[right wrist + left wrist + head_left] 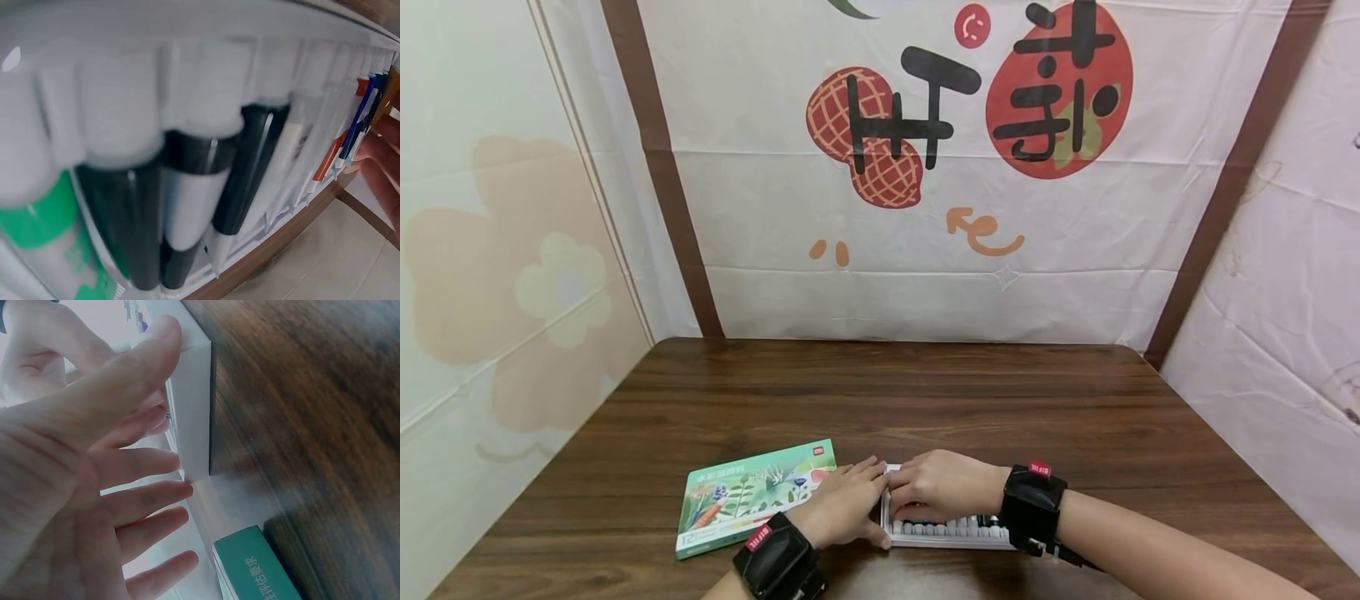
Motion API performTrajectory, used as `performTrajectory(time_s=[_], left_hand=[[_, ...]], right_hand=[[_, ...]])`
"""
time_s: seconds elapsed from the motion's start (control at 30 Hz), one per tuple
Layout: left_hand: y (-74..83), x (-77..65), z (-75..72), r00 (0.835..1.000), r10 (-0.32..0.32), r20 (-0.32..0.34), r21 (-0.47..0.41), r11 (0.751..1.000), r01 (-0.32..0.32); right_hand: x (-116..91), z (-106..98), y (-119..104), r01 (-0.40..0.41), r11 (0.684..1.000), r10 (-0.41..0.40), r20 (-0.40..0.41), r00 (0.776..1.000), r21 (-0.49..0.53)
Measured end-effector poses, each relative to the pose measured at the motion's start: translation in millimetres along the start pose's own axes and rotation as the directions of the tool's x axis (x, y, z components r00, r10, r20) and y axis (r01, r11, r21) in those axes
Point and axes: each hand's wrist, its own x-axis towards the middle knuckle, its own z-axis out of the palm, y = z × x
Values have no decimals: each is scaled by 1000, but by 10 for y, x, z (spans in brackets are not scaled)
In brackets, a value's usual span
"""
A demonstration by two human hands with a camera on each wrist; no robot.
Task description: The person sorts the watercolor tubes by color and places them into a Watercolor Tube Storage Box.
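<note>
A white tray [951,542] with a row of white-capped paint tubes [936,528] lies near the table's front edge. In the right wrist view a green tube [44,219] and black-ended tubes [125,219] sit in slots. My left hand [850,504] lies around the tray's left end, fingers spread and straight, thumb by its front corner. My right hand [951,486] bends over the tray's left part. Its curled fingertips [375,153] hold an orange-brown tube [383,103] at the row's end, next to blue tubes [362,115]; the grip is partly out of frame.
Left of the tray, partly behind my left hand, lies a green illustrated box [752,492]. The brown wooden table [910,400] extends back to a printed white curtain [760,208], with more cloth on both sides.
</note>
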Motion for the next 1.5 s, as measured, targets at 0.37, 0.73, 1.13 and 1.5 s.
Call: performTrajectory(time_s=[0.37,0.73,1.13,1.5], left_hand=[[9,6,-13,1000,-8,14,22,1000,8],[30,21,-9,998,-41,57,-1,999,41],[-7,23,12,999,-32,39,-4,999,32],[-26,19,6,1000,17,9,-35,999,-17]], right_hand=[[-22,21,-48,-194,973,194,13,981,123],[43,-16,-180,-416,896,412,58,909,156],[126,-23,-202,-475,878,466,123,876,56],[92,-47,-251,-458,889,453,103,886,28]])
